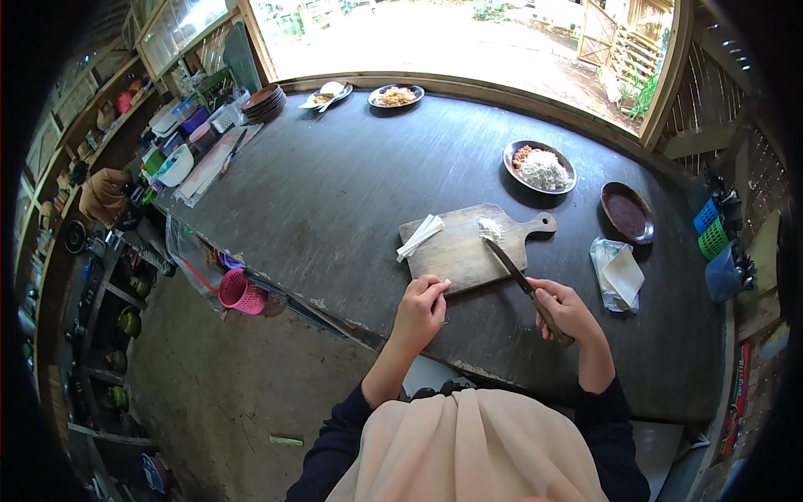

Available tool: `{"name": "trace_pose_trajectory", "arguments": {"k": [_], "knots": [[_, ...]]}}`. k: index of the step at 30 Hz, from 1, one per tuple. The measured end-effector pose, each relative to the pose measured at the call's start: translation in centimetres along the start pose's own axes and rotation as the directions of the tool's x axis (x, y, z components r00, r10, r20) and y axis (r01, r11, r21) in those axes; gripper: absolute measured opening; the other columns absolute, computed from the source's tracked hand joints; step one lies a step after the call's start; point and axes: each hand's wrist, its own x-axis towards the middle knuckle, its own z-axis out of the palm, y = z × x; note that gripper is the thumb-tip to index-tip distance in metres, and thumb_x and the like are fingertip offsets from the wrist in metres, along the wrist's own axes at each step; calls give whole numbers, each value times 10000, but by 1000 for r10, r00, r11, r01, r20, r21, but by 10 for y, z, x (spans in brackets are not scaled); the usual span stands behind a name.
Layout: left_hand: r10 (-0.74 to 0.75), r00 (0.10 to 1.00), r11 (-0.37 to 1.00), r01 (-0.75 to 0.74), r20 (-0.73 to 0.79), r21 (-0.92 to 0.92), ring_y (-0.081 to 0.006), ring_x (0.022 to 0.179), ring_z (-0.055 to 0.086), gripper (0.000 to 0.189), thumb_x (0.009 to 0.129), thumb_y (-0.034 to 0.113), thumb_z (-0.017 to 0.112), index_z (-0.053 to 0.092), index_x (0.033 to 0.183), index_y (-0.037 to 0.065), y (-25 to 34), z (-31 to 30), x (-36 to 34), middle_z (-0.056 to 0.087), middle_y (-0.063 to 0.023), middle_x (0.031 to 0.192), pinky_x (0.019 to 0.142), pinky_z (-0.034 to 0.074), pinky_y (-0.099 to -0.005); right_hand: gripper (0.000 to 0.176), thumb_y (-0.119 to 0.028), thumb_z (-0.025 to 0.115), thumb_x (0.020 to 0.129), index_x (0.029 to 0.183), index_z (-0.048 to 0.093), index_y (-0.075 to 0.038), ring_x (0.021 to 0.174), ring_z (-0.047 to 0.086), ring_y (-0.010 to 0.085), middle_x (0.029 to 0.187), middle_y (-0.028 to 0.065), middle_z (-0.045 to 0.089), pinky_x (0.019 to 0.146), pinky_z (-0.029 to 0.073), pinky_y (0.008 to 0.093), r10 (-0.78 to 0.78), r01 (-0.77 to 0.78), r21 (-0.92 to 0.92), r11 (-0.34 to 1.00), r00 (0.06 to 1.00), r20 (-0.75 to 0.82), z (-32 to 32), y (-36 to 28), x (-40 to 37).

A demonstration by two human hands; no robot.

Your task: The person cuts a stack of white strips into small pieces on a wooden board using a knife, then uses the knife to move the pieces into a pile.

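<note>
My right hand (564,308) grips a knife (520,278) by its brown handle, the blade pointing up and left over the right side of a wooden cutting board (462,253). At the board's near left edge, my left hand (421,309) is closed in a pinch, with a small white piece (446,285) showing at the fingertips. Several flat white strips (421,236) lie together on the board's left side. A small heap of finely cut white bits (492,227) sits near the board's handle, just beyond the knife tip.
Behind the board stands a plate (572,181) of white shreds and brown pieces. An empty brown dish (627,213) and a plastic packet (617,274) with a white slab lie right. Two food plates (396,96) and stacked plates (264,105) stand at the back. A pink basket (242,292) sits below the table.
</note>
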Motion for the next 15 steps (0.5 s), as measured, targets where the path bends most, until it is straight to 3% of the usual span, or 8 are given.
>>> {"name": "trace_pose_trajectory", "arguments": {"k": [3, 9, 11, 15], "knots": [[0, 1000, 1000, 0, -7, 5, -310, 930, 612, 193, 826, -21, 624, 703, 1002, -8, 0, 1, 0, 630, -116, 985, 834, 506, -388, 412, -234, 483, 1045, 1427, 493, -77, 478, 581, 121, 675, 55, 590, 446, 495, 263, 17, -17, 34, 999, 1000, -20, -2, -1, -3], [-7, 1000, 1000, 7, 1, 12, -309, 940, 614, 193, 830, -17, 626, 703, 1007, -8, 1, 0, -1, 633, -116, 996, 840, 506, -388, 423, -255, 475, 1052, 1427, 485, -60, 461, 570, 113, 670, 59, 591, 434, 482, 252, 21, -19, -29, 999, 996, 91, -2, 0, -5], [-7, 1000, 1000, 7, -7, 21, -310, 947, 613, 197, 831, -18, 625, 702, 1012, -9, 2, 0, -1, 632, -119, 1003, 846, 505, -390, 419, -217, 500, 1037, 1432, 491, -80, 480, 581, 116, 672, 57, 593, 448, 497, 262, 20, -21, 36, 999, 1000, 20, -5, -1, -6], [12, 1000, 1000, -12, -10, 26, -312, 951, 611, 200, 832, -19, 624, 701, 1016, -10, 0, 2, 0, 631, -120, 1010, 850, 503, -390, 415, -216, 497, 1038, 1430, 494, -80, 486, 583, 114, 669, 54, 590, 455, 499, 258, 6, -6, -10, 1000, 1000, -14, -5, -3, -8]]}}
